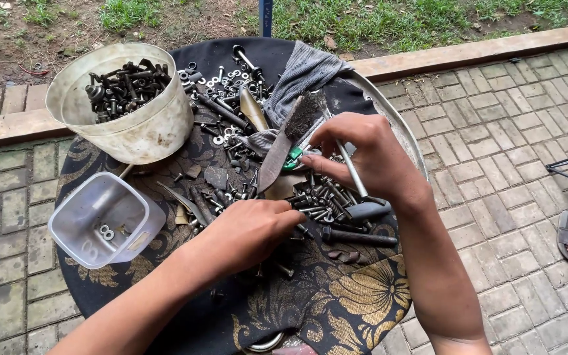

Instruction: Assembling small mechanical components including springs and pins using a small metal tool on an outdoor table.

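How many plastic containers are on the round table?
2. A white bucket full of bolts stands at the far left; a clear square tub, nearly empty, lies tilted nearer, left of the left hand. None seems hidden.

- We are outdoors, in a yard used as a makeshift workshop: paving bricks [494, 131] underfoot, grass [396, 20] and bare soil beyond the kerb.
- Our cloth-covered round tabletop [336, 309] carries loose bolts [323, 204], washers and a bucket [133, 125] of hardware.
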